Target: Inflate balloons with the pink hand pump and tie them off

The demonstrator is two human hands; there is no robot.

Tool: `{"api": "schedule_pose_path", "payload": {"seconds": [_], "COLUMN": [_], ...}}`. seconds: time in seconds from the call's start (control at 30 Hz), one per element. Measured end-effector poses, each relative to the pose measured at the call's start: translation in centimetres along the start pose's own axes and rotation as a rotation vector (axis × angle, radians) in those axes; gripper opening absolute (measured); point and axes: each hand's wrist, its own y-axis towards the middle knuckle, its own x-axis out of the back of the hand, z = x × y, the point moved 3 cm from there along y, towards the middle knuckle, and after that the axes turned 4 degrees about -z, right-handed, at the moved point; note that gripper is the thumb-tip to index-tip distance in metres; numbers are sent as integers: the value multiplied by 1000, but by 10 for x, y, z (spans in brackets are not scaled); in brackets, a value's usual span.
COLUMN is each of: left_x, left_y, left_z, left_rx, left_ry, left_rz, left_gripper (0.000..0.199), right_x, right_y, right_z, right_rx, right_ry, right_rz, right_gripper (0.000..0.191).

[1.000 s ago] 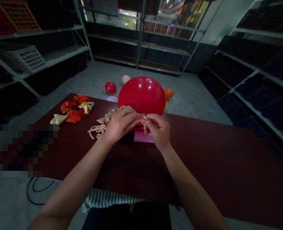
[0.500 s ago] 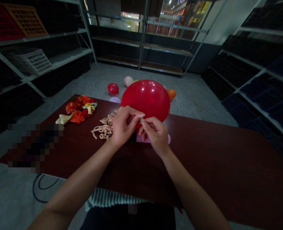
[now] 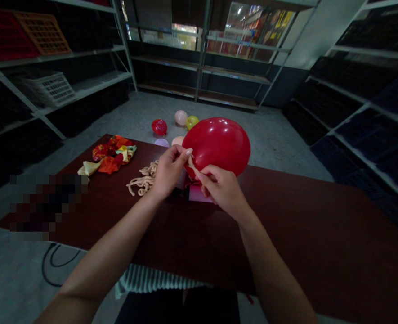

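Observation:
A short beige cord (image 3: 194,167) stretches between my two hands, in front of a large inflated red balloon (image 3: 221,144). My left hand (image 3: 170,170) pinches its upper left end, beside the balloon's left edge. The lower right end is between the thumb and fingers of my right hand (image 3: 223,188), just below the balloon. Whether the cord is tied to the balloon cannot be made out. A pile of beige cords (image 3: 145,180) lies left of my left hand, partly hidden by it. Under my hands is a pink and purple object (image 3: 200,194) on the table.
The dark brown table (image 3: 286,225) carries a heap of uninflated balloons (image 3: 111,155) at the back left. A blurred-out patch covers its left end. Small inflated balloons (image 3: 159,127) lie on the floor behind, with shelves (image 3: 168,63) beyond.
The red balloon has shifted right and slightly down, uncovering a yellow balloon behind. My hands have drawn apart, and the cord now shows between them.

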Motion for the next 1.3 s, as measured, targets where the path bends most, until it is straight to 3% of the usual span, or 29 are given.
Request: {"api": "schedule_pose_path", "payload": {"seconds": [0.1, 0.2, 0.47, 0.6, 0.7, 0.97, 1.1, 1.2, 1.3], "left_x": [-1, -5, -11, -4, 0, -6, -2, 0, -1], "left_y": [1, -1, -4, -2, -1, -2, 0, 0, 0], "left_z": [5, 12, 9, 1, 4, 16, 15, 15, 15], "left_rx": [41, 70, -212, -273, -179, 301, 482, 535, 457], "left_ry": [-18, -47, 43, 122, 53, -472, -612, -639, -586], "left_rz": [29, 53, 265, 189, 83, -37, -124, -143, -92], "left_gripper": [40, 40, 31, 26, 32, 33, 29, 28, 31], "right_x": [3, -1, -11, -14, -20, -22, -20, -19, -18], "right_y": [2, 3, 8, 8, 7, 4, 5, 4, 3], "right_z": [-3, -10, -24, -27, -31, -34, -30, -27, -26], "right_rx": [-14, -5, 29, 33, 31, 85, 107, 122, 119], "right_ry": [6, 33, 341, 404, 326, 67, -23, -70, -37], "right_rz": [38, -35, -177, -169, -166, -157, -146, -141, -152], "right_gripper": [20, 19, 29, 31, 31, 27, 27, 26, 26]}}
